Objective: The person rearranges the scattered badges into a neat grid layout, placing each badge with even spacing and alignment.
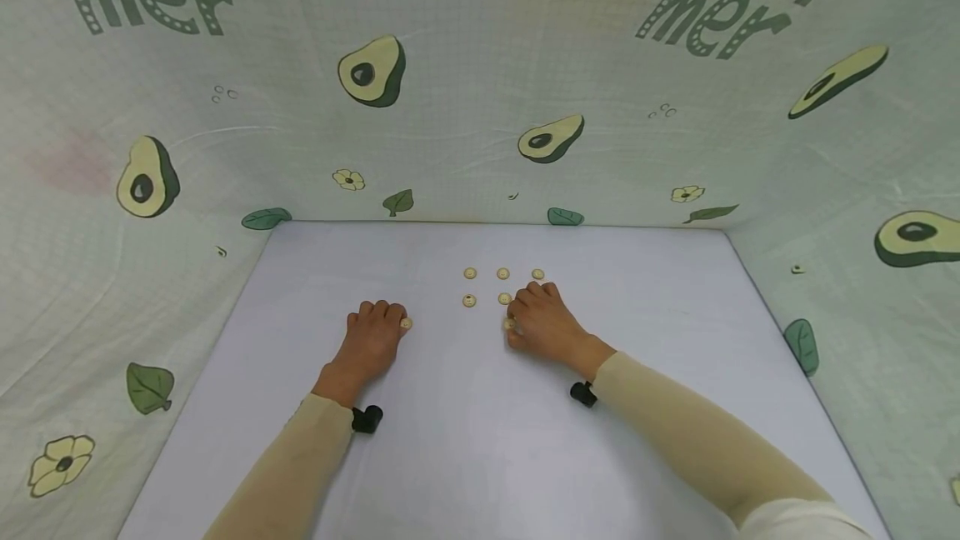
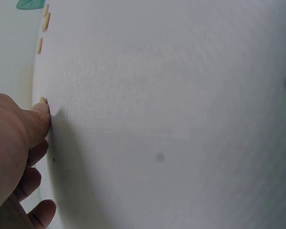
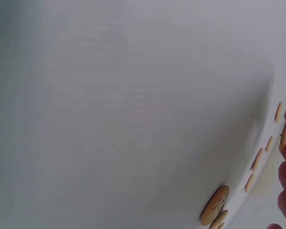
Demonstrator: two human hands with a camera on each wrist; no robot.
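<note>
My left hand [image 1: 372,336] pinches a pale wooden button [image 1: 406,323] by its edge, low over the white table, left of the other buttons. Only a sliver of that button shows past the thumb in the left wrist view. On the right, my right hand [image 1: 546,325] holds another button [image 1: 509,323] between thumb and fingers; in the right wrist view it stands nearly edge-on. Beyond the hands lie several matching buttons in two rows, including one at the back left [image 1: 470,273], one at the front left [image 1: 469,301] and one just past the right fingers [image 1: 537,273].
A white table [image 1: 450,440] spreads under both hands. Cloth [image 1: 465,90] printed with avocados and leaves rises behind it and along both sides. Each wrist carries a small black camera, such as the left one [image 1: 367,419].
</note>
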